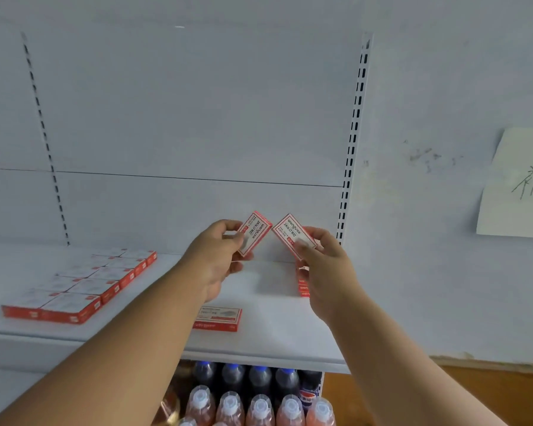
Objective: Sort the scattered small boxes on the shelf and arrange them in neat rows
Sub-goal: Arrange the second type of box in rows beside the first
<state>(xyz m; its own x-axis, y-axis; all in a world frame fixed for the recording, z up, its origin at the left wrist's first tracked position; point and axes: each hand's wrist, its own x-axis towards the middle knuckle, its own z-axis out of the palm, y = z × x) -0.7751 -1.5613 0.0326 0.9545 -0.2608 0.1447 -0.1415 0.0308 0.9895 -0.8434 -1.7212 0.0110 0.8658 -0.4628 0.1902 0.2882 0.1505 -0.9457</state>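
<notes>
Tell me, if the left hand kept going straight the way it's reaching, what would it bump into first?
Probably the white back panel of the shelf. The left hand, holding a small red-and-white box, points up and away over the shelf; nothing shows between, though depth is hard to judge.

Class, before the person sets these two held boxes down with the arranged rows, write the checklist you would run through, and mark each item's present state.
1. Left hand grips its box: ok.
2. Right hand grips its box: ok.
3. Held boxes level for placing: not ok, both tilted.
4. Arranged rows neat: ok.
5. All strays collected: not ok, loose box on shelf.
6. Held boxes match the rows: cannot tell.
</notes>
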